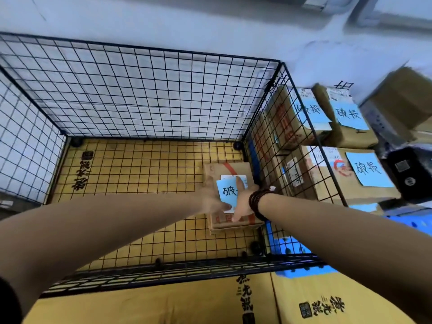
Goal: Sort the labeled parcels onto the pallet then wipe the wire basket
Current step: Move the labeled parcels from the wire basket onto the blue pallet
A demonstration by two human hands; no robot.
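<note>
Two bare arms reach down into the black wire basket (145, 94), which stands open-topped against the wall. Its mesh floor lies over yellow printed cardboard (131, 164), and more of that cardboard spreads in front of the basket.

Toward the basket's right side, the left hand (211, 201) lies at the left edge of a brown parcel (233, 169). It is too blurred to tell whether its grip is spread or closed. The parcel sits on the basket floor, close to the right wall, with a blue handwritten label (228, 191) on top.

The right hand (244, 202) rests on that top. Its grip looks spread, the thumb stretched up across the label and a finger pointing toward the near edge. A dark bead bracelet (256, 203) circles its wrist.

Just outside the right wall, a near parcel (332, 185), a far-left parcel (284, 118) and a far-right parcel (348, 136) sit on the blue pallet (411, 222). Each carries a blue label. A black device (406, 169) stands beside them.
</note>
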